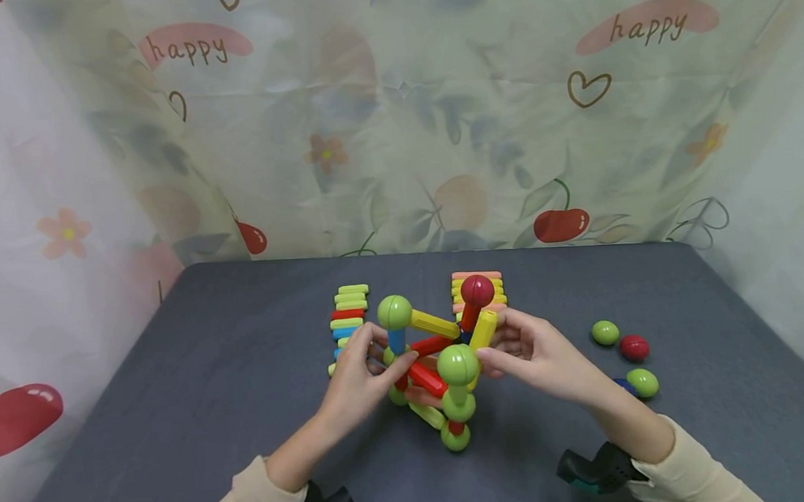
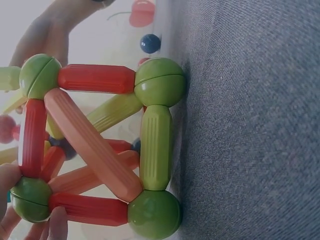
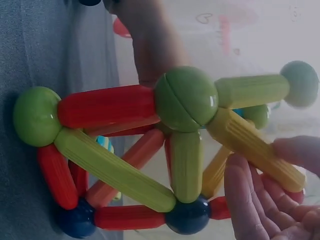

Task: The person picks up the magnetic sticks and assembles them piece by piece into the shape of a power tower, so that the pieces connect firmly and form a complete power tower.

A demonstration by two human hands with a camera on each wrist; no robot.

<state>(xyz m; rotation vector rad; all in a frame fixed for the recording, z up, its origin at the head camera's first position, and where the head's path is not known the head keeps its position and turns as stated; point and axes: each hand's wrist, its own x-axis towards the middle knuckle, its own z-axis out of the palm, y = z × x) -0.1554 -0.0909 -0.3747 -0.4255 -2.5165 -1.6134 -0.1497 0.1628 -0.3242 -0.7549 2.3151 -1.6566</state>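
Note:
A frame of magnetic balls and rods stands on the table, with a green ball (image 1: 458, 365) toward me and a red ball (image 1: 477, 291) farther back. My left hand (image 1: 358, 380) grips the frame at its left side, fingers and thumb around a green ball (image 2: 31, 199) and the end of a red rod (image 2: 90, 209). On the right side, my right hand (image 1: 542, 350) pinches a yellow magnetic rod (image 3: 257, 147) between thumb and fingers. This rod slants away from an upper green ball (image 3: 186, 99), its near end against that ball. Dark blue balls (image 3: 186, 215) form the corners lower in the right wrist view.
Behind my left hand lies a column of loose coloured rods (image 1: 349, 314). Yellow and pink rods (image 1: 496, 283) lie in another stack behind the frame. To the right are loose balls: a green one (image 1: 605, 333), a red one (image 1: 634, 347), and another green one (image 1: 643, 383) beside a blue one.

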